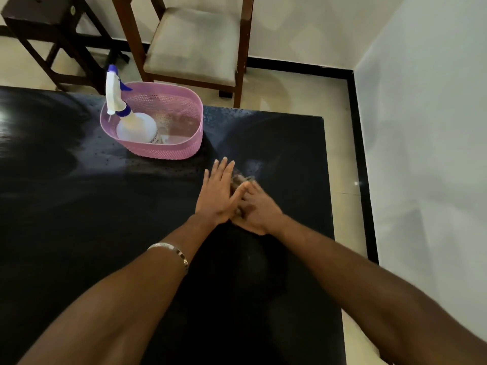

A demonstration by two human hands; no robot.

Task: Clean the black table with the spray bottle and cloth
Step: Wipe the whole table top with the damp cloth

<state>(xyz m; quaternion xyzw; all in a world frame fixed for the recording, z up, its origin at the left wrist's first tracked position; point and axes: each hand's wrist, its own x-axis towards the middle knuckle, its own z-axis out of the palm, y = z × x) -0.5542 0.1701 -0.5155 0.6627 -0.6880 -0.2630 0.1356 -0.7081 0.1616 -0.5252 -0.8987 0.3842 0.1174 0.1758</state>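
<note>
- Spray bottle [131, 119] is standing in pink basket [181, 147] near black table's [79, 219] far edge.
- Left hand [220, 194] is lying flat, fingers straight.
- Right hand [257, 210] is blurring beside it; grip unclear, cloth not discernible.

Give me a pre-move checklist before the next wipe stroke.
1. Spray bottle out of the wipe path: ok, it stands in the pink basket.
2. Table wetted: ok, droplets show near the basket.
3. Cloth in hand: cannot tell, only a dark blur shows under the right hand.
4. Left hand free: ok, fingers straight, flat on the table.
5. Right hand grip: cannot tell, motion blur.
6. Basket clear of the hands: ok, apart.
</note>
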